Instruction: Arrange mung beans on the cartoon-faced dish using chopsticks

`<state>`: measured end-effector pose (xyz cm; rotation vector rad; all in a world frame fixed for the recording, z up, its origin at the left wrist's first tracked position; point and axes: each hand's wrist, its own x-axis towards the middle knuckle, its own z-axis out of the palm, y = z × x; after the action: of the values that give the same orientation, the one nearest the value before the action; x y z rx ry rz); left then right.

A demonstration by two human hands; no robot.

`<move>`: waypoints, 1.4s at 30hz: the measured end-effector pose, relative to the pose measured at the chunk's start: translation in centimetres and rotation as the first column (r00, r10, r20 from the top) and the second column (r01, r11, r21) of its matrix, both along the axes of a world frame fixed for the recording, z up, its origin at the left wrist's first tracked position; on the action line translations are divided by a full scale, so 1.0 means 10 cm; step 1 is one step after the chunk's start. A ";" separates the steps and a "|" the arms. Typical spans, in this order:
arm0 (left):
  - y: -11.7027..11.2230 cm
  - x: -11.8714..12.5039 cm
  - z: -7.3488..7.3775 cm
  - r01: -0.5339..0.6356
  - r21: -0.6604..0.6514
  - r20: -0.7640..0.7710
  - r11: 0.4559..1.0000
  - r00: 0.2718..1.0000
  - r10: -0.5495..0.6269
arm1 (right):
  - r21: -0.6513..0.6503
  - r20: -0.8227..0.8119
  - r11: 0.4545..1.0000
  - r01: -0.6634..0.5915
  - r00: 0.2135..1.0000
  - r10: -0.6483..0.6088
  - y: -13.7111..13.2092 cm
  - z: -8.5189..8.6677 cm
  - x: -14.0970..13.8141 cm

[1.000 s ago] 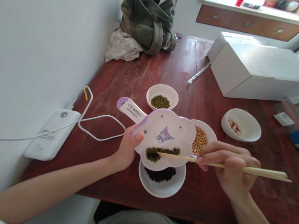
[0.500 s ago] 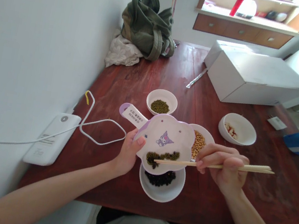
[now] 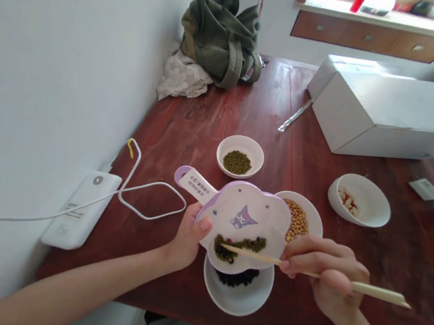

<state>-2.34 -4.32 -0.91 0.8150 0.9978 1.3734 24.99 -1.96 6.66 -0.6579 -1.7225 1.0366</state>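
Note:
My left hand (image 3: 187,236) grips the left rim of a purple cartoon-print bowl (image 3: 250,213), tilted toward me above a white bowl of black beans (image 3: 238,292). A line of dark green and black beans (image 3: 240,243) lies along the tilted bowl's lower edge. My right hand (image 3: 327,274) is closed on a pair of wooden chopsticks (image 3: 370,291), whose tips rest among those beans. A labelled purple handle (image 3: 192,183) sticks out from the bowl to the left.
On the red-brown table (image 3: 215,123) stand a white bowl of green beans (image 3: 240,157), one of yellow soybeans (image 3: 303,217) and one with pale red bits (image 3: 359,199). A white power bank (image 3: 80,208) with cable lies left. A large white box (image 3: 394,112) and a green bag (image 3: 220,34) sit behind.
The chopstick tips have slid left along the beans in the tilted bowl. The view has shifted slightly, so everything sits lower and further right in the picture.

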 end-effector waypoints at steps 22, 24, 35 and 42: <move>0.11 0.15 0.32 0.246 0.026 0.202 0.969 0.948 -0.246 | -0.038 -0.013 0.999 0.029 0.999 -0.029 0.00 -0.12 0.12; 0.12 0.16 0.32 0.242 0.037 0.209 0.969 0.947 -0.245 | -0.018 0.003 1.000 0.018 1.000 -0.018 0.02 -0.12 0.14; 0.12 0.14 0.30 0.278 0.066 0.215 0.958 0.934 -0.286 | 0.033 0.003 0.999 0.028 1.000 -0.028 0.07 -0.09 0.14; 0.13 0.13 0.32 0.289 0.076 0.218 0.954 0.929 -0.298 | 0.029 -0.021 1.000 0.007 1.000 -0.007 0.08 -0.11 0.12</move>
<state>-1.04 -2.98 2.27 0.7836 0.6404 1.1999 26.17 -1.14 5.54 -0.6324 -1.7129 1.0088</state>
